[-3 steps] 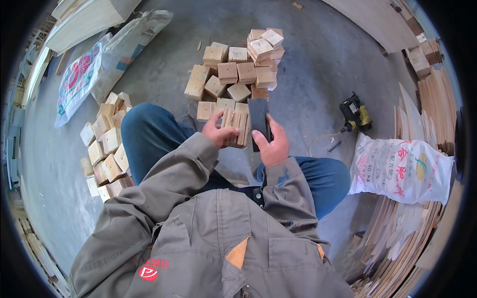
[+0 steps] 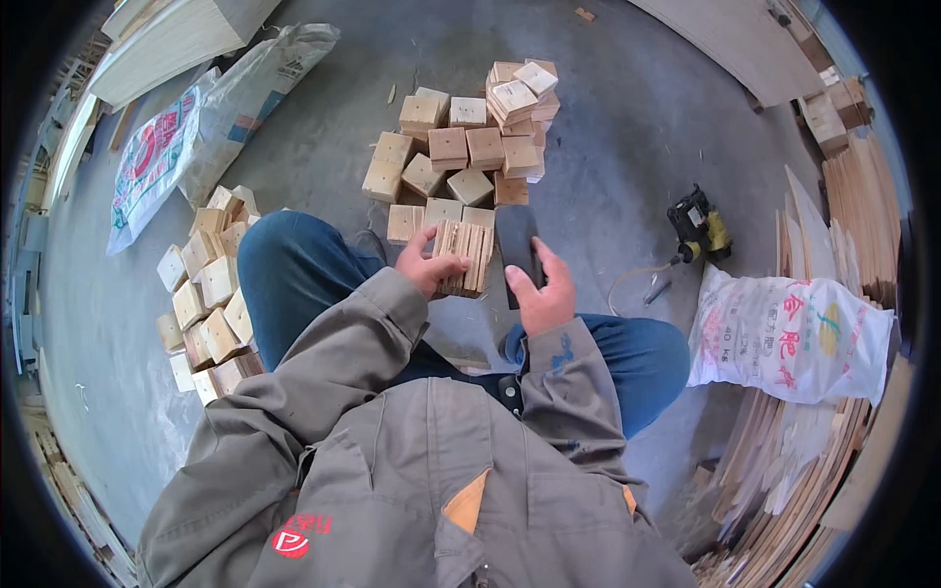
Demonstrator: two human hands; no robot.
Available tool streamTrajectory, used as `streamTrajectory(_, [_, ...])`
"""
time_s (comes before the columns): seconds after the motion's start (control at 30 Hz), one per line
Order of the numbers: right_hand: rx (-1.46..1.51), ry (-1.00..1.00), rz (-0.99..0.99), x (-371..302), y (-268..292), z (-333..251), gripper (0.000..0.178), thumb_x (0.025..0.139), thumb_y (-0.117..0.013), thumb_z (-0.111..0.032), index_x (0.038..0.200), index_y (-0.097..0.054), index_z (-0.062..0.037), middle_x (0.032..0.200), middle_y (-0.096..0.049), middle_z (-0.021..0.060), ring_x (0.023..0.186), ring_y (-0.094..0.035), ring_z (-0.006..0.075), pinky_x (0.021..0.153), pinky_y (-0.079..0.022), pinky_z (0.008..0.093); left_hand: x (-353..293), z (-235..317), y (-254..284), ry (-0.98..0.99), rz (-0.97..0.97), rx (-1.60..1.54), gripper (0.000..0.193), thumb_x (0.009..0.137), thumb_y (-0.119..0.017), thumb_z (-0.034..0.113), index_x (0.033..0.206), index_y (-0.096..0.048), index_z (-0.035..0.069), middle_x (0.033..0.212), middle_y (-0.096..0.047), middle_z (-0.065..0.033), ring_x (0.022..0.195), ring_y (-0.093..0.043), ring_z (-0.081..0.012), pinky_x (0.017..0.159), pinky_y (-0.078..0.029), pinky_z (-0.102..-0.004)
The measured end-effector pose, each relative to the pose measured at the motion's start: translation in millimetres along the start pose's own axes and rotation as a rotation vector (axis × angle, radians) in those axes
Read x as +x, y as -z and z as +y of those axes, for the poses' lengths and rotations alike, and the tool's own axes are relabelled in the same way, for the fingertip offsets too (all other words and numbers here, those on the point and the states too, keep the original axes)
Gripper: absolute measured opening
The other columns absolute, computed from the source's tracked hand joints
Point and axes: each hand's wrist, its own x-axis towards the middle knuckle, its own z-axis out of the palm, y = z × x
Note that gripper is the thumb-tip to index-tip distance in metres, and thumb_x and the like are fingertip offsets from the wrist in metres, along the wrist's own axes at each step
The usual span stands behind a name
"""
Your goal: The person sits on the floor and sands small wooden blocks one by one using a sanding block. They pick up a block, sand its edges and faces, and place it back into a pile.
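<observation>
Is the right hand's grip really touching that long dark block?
Touching. The head view shows it: the right hand's grip holds the dark block, with the thumb lying across its lower part.

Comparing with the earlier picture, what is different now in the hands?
The right hand moved slightly right and toward the body with its dark block. Nothing was taken or released: the left hand still holds the wooden stack. The wooden blocks beyond stayed.

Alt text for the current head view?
A bare left hand grips a stack of thin wooden pieces; the right hand holds a flat dark block beside it. Wooden blocks sit on the grey floor ahead and to the left, with a white sack at right.
</observation>
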Motion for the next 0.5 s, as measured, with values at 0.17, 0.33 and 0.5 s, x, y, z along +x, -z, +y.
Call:
streamTrajectory(0.17, [0.422,0.116,0.123,16,20,-53,0.063,0.089,-0.079,-0.017,0.141,-0.053,0.0058,0.136,-0.059,0.0219,0.125,-0.059,0.032,0.108,-0.044,0.0395,-5,6,-1,0.012,0.03,0.006,0.099,0.076,-0.084,0.009,0.157,-0.029,0.007,0.124,-0.064,-0.0243,0.106,-0.069,-0.0312,0.089,-0.059,-0.0428])
streamTrajectory(0.33, [0.089,0.259,0.036,9,3,-36,0.063,0.085,-0.08,-0.022,0.138,-0.057,0.0035,0.137,-0.06,0.0243,0.129,-0.058,0.0349,0.11,-0.044,0.0427,-7,3,-1,0.034,-0.01,-0.057,0.097,0.075,-0.082,0.007,0.156,-0.029,0.005,0.125,-0.064,-0.0228,0.11,-0.068,-0.0313,0.093,-0.058,-0.043])
streamTrajectory(0.5, [0.397,-0.074,0.001,8,-4,-15,0.06,0.09,-0.077,-0.02,0.141,-0.054,0.0045,0.134,-0.062,0.0213,0.123,-0.061,0.0288,0.107,-0.046,0.0379,-9,11,-4,-0.068,-0.091,-0.144,0.094,0.075,-0.078,0.003,0.155,-0.029,0.002,0.129,-0.063,-0.0197,0.116,-0.066,-0.0301,0.098,-0.055,-0.0427])
